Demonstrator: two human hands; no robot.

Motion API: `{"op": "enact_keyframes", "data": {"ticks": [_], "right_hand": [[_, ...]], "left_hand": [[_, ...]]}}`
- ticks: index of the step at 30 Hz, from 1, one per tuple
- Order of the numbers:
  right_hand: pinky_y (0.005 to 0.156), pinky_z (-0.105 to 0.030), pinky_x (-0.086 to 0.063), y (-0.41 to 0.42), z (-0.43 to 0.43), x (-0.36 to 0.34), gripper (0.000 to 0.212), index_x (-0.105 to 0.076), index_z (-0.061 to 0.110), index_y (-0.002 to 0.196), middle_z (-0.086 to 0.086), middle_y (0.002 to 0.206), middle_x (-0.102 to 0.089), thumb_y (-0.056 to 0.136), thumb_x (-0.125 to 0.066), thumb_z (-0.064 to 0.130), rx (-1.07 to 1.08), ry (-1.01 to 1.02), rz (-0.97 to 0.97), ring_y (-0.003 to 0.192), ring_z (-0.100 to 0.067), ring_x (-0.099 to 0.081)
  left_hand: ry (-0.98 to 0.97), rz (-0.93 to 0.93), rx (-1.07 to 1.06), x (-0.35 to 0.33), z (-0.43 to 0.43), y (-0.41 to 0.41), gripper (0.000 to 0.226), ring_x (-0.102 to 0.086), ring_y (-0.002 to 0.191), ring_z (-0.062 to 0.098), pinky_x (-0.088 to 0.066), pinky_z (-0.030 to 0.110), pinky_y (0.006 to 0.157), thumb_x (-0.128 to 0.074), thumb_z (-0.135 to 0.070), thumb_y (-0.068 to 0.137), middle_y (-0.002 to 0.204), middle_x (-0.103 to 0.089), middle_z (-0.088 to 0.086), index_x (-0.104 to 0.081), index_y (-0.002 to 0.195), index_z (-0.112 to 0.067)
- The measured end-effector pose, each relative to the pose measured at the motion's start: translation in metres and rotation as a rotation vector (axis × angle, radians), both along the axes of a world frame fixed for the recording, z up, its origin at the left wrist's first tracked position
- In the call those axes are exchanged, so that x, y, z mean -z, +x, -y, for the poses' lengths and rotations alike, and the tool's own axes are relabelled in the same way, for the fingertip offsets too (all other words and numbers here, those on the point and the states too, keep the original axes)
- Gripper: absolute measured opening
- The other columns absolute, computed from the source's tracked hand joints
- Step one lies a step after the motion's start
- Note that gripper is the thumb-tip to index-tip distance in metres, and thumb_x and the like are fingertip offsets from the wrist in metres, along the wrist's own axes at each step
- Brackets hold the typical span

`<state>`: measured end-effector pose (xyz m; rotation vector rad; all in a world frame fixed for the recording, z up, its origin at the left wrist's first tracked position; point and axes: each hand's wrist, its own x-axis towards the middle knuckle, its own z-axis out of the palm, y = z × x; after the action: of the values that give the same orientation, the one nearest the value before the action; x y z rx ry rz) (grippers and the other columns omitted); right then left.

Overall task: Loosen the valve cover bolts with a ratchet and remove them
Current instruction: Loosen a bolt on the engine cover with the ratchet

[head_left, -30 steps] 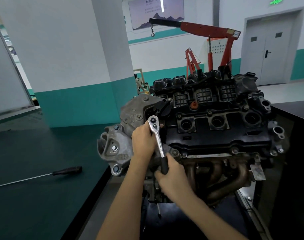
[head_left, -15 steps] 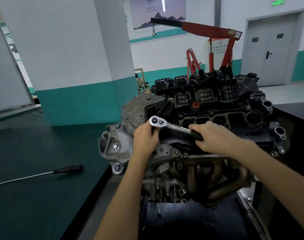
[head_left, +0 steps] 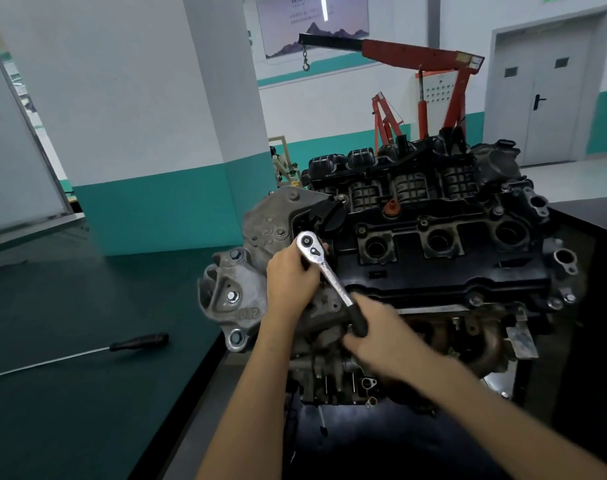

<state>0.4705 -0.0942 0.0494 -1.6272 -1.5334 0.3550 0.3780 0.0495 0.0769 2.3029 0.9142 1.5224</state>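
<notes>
Now shiny chrome ratchet (head_left: pixel 329 282), round head at left end of black ribbed valve cover (head_left: pixel 433 271); left hand (head_left: pixel 290 278) curls round head, right hand (head_left: pixel 381 337) grips black handle. Rough grey cast bracket (head_left: pixel 225 282) just beside.

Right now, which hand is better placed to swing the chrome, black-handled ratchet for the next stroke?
Right: the right hand grips the chrome ratchet at its black handle; the left hand holds its head.
</notes>
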Motion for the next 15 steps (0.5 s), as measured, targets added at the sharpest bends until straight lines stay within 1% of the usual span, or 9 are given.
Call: {"op": "enact_keyframes", "data": {"ticks": [2, 4, 6, 7, 9, 11, 13, 14, 15], "right_hand": [[0.054, -0.018, -0.039, 0.035, 0.005, -0.026, 0.019, -0.06, 0.01, 0.096, 0.0, 0.072, -0.056, 0.078, -0.064, 0.005, -0.001, -0.043, 0.232, 0.067, -0.023, -0.057], [0.057, -0.027, -0.04, 0.063, 0.004, -0.054, 0.022, -0.06, 0.018, 0.102, 0.005, 0.071, -0.052, 0.081, -0.064, 0.014, 0.071, -0.099, 0.524, 0.066, -0.021, -0.056], [0.06, -0.029, -0.036, 0.078, 0.0, -0.079, 0.022, -0.057, 0.027, 0.105, 0.008, 0.07, -0.045, 0.085, -0.06, 0.019, 0.148, -0.097, 0.768, 0.072, -0.024, -0.057], [0.06, -0.03, -0.035, 0.081, -0.002, -0.086, 0.021, -0.057, 0.029, 0.103, 0.009, 0.069, -0.044, 0.085, -0.059, 0.019, 0.169, -0.072, 0.806, 0.074, -0.026, -0.057], [0.058, -0.031, -0.032, 0.079, -0.002, -0.087, 0.015, -0.052, 0.03, 0.09, 0.009, 0.067, -0.043, 0.084, -0.059, 0.018, 0.201, -0.04, 0.759, 0.074, -0.027, -0.055], [0.057, -0.031, -0.034, 0.067, 0.001, -0.068, 0.017, -0.046, 0.029, 0.082, 0.005, 0.069, -0.048, 0.081, -0.06, 0.02, 0.232, -0.013, 0.646, 0.075, -0.029, -0.057], [0.058, -0.033, -0.041, 0.045, 0.004, -0.037, 0.016, -0.046, 0.024, 0.082, -0.002, 0.072, -0.054, 0.079, -0.061, 0.018, 0.17, -0.001, 0.425, 0.072, -0.029, -0.058], [0.057, -0.032, -0.045, 0.03, 0.004, -0.021, 0.016, -0.047, 0.022, 0.082, -0.004, 0.073, -0.056, 0.079, -0.062, 0.016, 0.106, -0.01, 0.28, 0.067, -0.026, -0.058], [0.054, -0.027, -0.045, 0.014, 0.003, -0.007, 0.017, -0.048, 0.021, 0.084, -0.005, 0.072, -0.058, 0.08, -0.063, 0.014, 0.046, -0.017, 0.136, 0.06, -0.019, -0.058]], "left_hand": [[0.044, -0.015, 0.042, -0.002, 0.004, -0.001, 0.018, -0.063, 0.073, 0.019, -0.044, 0.033, 0.065, -0.053, -0.023, 0.086, 0.072, -0.065, -0.008, -0.067, 0.094, -0.016], [0.06, -0.032, 0.075, -0.003, 0.005, -0.003, 0.017, -0.063, 0.077, 0.015, -0.044, 0.031, 0.067, -0.054, -0.021, 0.091, 0.081, -0.067, -0.009, -0.067, 0.101, -0.02], [0.024, -0.046, 0.074, -0.003, 0.005, -0.004, 0.015, -0.064, 0.078, 0.022, -0.045, 0.035, 0.069, -0.057, -0.021, 0.095, 0.082, -0.07, -0.002, -0.069, 0.099, -0.014], [0.002, -0.04, 0.064, -0.003, 0.004, -0.003, 0.015, -0.064, 0.077, 0.024, -0.046, 0.037, 0.071, -0.058, -0.02, 0.096, 0.081, -0.07, 0.002, -0.07, 0.096, -0.012], [-0.025, -0.016, 0.02, -0.003, 0.006, -0.001, 0.015, -0.063, 0.075, 0.028, -0.047, 0.04, 0.071, -0.058, -0.016, 0.095, 0.078, -0.071, 0.008, -0.071, 0.093, -0.009], [-0.042, 0.002, -0.038, -0.004, 0.007, 0.001, 0.014, -0.062, 0.075, 0.036, -0.047, 0.044, 0.069, -0.058, -0.013, 0.094, 0.078, -0.069, 0.015, -0.067, 0.092, -0.002], [-0.034, 0.008, -0.073, -0.002, 0.003, 0.002, 0.013, -0.062, 0.074, 0.037, -0.048, 0.045, 0.067, -0.058, -0.011, 0.093, 0.076, -0.069, 0.016, -0.064, 0.089, 0.0], [-0.03, 0.0, -0.078, -0.001, 0.002, 0.002, 0.014, -0.063, 0.075, 0.035, -0.049, 0.046, 0.069, -0.057, -0.012, 0.091, 0.077, -0.07, 0.014, -0.065, 0.088, -0.001], [-0.021, -0.002, -0.069, 0.0, 0.001, 0.002, 0.014, -0.065, 0.077, 0.032, -0.05, 0.045, 0.07, -0.057, -0.014, 0.09, 0.08, -0.071, 0.011, -0.067, 0.088, -0.003]]}}
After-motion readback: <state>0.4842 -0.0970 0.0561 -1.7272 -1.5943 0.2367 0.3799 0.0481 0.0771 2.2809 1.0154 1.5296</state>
